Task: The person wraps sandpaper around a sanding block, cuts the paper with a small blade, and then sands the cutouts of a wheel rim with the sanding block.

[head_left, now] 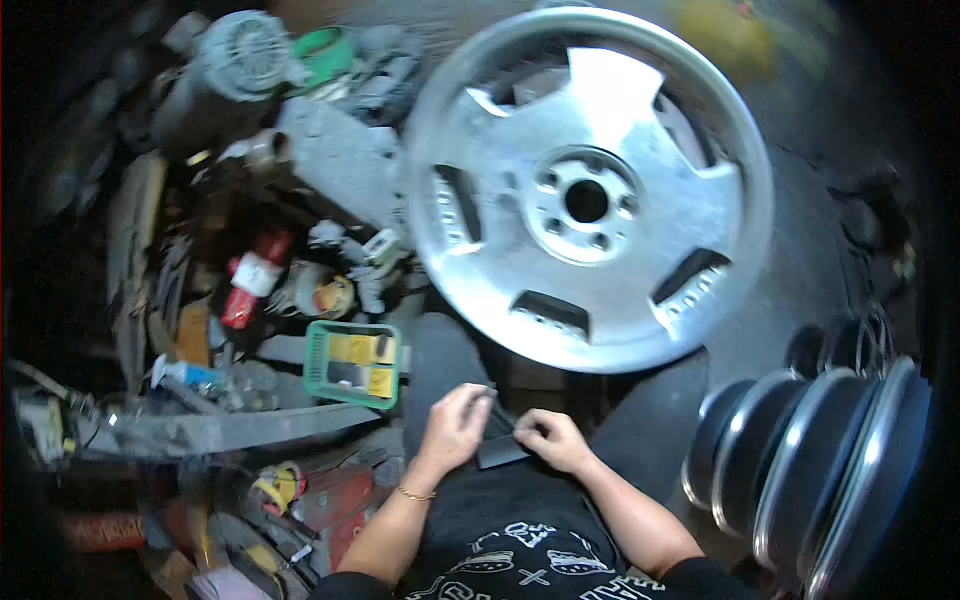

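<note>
A dark grey sheet lies between my hands, over my lap. My left hand, with a bracelet at its wrist, is closed at the sheet's upper left, fingers curled together. At the sheet's right side my right hand is closed too, thumb and fingers pinched on its edge. Beyond both hands a large silver wheel rim faces up with a round centre hole, apart from my hands. A green basket with yellow and dark pieces inside stands left of my left hand.
Several more rims stand in a row at the right. On the left are a red bottle, a motor, a long grey metal bar, a yellow tape roll and assorted tools and scrap.
</note>
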The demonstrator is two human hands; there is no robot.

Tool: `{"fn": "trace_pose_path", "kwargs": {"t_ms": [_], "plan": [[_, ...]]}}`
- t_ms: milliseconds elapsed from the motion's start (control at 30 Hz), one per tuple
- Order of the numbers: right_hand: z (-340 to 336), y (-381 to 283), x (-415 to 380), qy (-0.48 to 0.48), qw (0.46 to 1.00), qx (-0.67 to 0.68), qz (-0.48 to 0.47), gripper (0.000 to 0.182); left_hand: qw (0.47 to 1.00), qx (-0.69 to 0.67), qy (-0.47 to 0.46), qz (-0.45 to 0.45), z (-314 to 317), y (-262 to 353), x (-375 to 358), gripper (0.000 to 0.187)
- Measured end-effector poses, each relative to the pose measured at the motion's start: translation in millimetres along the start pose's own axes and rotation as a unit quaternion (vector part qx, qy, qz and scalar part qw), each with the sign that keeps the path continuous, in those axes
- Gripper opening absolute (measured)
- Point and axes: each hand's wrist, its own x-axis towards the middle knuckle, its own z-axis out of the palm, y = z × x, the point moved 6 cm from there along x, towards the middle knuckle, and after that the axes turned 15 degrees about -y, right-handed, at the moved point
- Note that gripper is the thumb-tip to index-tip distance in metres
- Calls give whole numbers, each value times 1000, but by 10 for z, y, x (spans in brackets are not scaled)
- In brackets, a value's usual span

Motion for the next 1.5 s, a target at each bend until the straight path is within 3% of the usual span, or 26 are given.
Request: {"fn": "trace_pose_path", "kwargs": {"t_ms": [33,133,333,567,700,1033,1100,1133,1167,1267,1367,1500], "plan": [[-15,-9,-10,-1,1000,1,9,16,997,-29,-43,-58,5,47,0,19],[-65,-46,-25,26,999,37,-12,12,993,-13,-117,-33,101,9,-32,29],[-103,41,-28,58,994,94,14,12,986,-58,-154,-37,229,-64,-49,25],[-122,130,-45,61,983,170,42,14,991,-83,-94,-43,207,-81,-44,24],[-143,100,-93,88,975,197,44,9,999,26,17,-9,37,-36,-115,27],[-101,217,-42,54,968,234,68,9,990,-27,136,-29,-275,-464,-269,24],[-89,232,-41,39,966,242,75,10,969,139,205,14,-283,-358,-309,24],[-97,226,-11,38,967,241,73,10,980,140,137,-20,-192,-393,-307,27],[-105,215,4,39,974,212,76,10,981,139,136,-16,-185,-404,-298,27],[-89,250,-5,41,978,164,118,10,969,199,88,-116,-146,-476,-239,37],[-64,316,-23,37,977,118,175,9,971,196,70,-121,-157,-561,-172,40],[-27,255,6,35,987,77,137,10,975,169,75,-120,-217,-617,-141,40]]}}
